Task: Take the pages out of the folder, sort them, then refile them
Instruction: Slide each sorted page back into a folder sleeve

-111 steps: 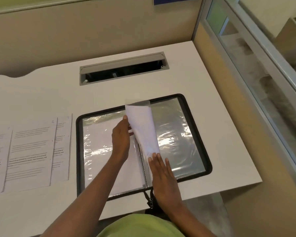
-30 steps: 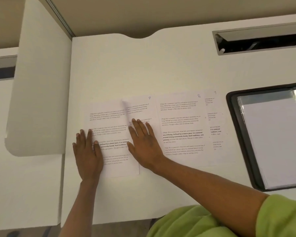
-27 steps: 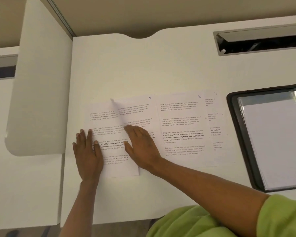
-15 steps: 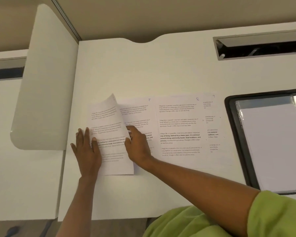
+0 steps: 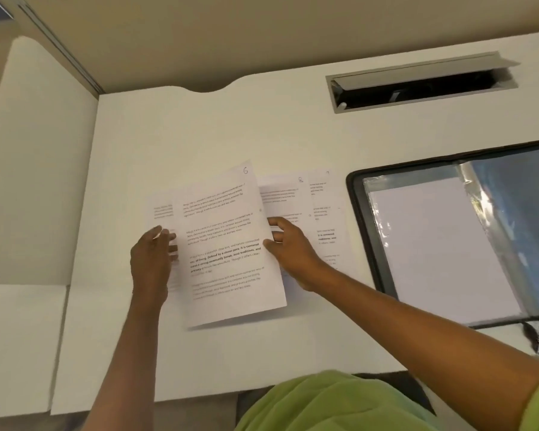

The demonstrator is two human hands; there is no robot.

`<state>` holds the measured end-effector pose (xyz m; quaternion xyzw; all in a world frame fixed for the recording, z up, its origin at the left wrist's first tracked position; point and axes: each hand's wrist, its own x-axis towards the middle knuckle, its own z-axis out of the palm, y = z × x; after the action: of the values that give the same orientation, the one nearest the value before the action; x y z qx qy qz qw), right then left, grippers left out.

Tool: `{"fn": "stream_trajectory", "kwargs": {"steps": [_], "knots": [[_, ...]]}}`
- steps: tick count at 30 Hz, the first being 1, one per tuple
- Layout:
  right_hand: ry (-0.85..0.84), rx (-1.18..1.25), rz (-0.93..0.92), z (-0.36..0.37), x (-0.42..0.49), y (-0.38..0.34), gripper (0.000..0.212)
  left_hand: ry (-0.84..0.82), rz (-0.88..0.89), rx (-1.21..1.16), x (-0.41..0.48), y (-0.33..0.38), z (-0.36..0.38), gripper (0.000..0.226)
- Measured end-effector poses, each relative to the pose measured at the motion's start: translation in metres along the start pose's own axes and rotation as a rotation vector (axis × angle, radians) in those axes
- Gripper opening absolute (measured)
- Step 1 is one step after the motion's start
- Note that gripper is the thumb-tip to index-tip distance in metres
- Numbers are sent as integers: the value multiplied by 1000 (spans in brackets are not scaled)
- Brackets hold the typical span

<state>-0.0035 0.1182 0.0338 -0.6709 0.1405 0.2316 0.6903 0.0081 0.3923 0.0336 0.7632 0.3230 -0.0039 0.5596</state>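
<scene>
The right hand (image 5: 290, 248) pinches the right edge of the sheet marked 6 (image 5: 227, 244) and holds it raised and tilted above the desk (image 5: 199, 135) in the middle of the frame. A shadow under the sheet's lower edge shows it is off the surface. The left hand (image 5: 151, 262) has its fingertips at the sheet's left edge. I cannot tell whether it grasps that edge or only presses on the lower page (image 5: 161, 209) that peeks out beneath. A hand at each side likely keeps the thin sheet flat and its numeral readable while a place is chosen for it.

Just right of the grip lies the page marked 8 (image 5: 280, 194), partly covered by the lifted sheet, and beyond it another page (image 5: 324, 213) whose numeral is too faint to read. They overlap in a row with their top right corners exposed, probably so the numbers can be compared.

At the right of the frame the folder (image 5: 360, 244) lies open, apart from the row, with a white sheet (image 5: 442, 253) in its clear sleeve. Sorting appears to be under way and refiling not yet begun.
</scene>
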Motion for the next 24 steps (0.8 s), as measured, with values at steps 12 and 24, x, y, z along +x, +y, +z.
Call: {"fn": "stream_trajectory", "kwargs": {"steps": [12, 24], "knots": [[-26, -27, 91, -260, -49, 1, 30, -304, -167, -155, -127, 34, 196, 10], [6, -83, 75, -465, -77, 3, 35, -478, -180, -143, -235, 67, 378, 8]]}}
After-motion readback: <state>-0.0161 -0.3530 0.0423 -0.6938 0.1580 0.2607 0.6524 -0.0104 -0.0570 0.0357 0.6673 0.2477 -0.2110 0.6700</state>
